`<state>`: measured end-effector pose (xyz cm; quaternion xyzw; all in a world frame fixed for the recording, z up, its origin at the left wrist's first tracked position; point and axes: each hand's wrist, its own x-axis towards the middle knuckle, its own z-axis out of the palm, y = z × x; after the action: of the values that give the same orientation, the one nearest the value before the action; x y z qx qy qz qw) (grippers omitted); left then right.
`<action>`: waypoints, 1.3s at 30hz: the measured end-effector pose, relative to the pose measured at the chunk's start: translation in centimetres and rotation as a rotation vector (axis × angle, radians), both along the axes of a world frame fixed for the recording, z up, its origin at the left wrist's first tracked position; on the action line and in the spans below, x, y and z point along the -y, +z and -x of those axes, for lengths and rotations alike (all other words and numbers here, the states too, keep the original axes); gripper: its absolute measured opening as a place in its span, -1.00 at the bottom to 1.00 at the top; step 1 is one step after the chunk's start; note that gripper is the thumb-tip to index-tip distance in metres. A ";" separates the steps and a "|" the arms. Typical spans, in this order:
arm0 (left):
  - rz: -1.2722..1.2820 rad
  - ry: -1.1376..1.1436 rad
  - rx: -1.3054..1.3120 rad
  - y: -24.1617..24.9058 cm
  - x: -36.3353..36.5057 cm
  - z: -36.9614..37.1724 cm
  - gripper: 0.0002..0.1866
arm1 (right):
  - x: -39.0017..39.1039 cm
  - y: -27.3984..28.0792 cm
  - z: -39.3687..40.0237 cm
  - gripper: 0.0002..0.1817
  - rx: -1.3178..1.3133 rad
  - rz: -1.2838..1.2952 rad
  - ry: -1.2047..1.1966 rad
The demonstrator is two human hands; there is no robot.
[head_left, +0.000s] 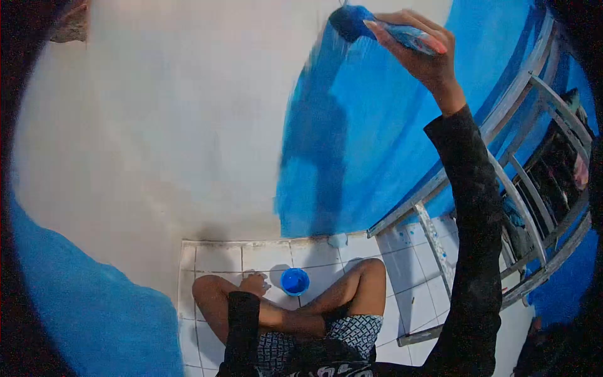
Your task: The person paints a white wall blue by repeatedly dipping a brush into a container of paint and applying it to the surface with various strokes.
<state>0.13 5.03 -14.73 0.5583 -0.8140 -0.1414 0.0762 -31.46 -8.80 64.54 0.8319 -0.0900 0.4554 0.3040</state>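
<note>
My right hand [421, 53] is raised high against the wall, its fingers closed round a paintbrush [353, 24]. The brush's bristles are loaded with blue and press on the wall [207, 125], at the border between pale bare surface and blue paint [383, 144]. Blue smears cover its handle. Down by my bent knee, my left hand [254, 284] is low over the tiles, holding nothing that I can see, its small visible fingers loosely apart. Just right of it, a blue cup [294, 281] with blue paint inside stands on the floor between my crossed legs.
A paint-spotted ladder [433, 242] leans at the right, close to my right arm. White floor tiles [264, 256] meet the wall's base. More blue paint [94, 295] covers the lower left wall. Dark items [553, 169] lie behind the ladder's rungs.
</note>
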 end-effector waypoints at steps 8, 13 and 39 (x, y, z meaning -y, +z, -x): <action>-0.142 -0.010 0.190 3.4 0.1 1.1 -0.60 | -1.3 -11.0 -0.7 -0.65 -0.589 0.189 -0.107; -0.383 0.263 0.047 14.2 -2.6 3.2 -0.66 | -1.8 -9.7 -1.3 -0.78 -0.475 -0.212 0.055; -0.039 -0.020 0.009 3.6 -0.9 0.5 -0.71 | 1.2 -1.9 0.6 -0.84 -0.038 -0.208 0.153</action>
<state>-0.36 5.98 -11.08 0.5520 -0.8170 -0.1555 0.0604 -32.02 -9.97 62.65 0.8718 -0.0671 0.4498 0.1820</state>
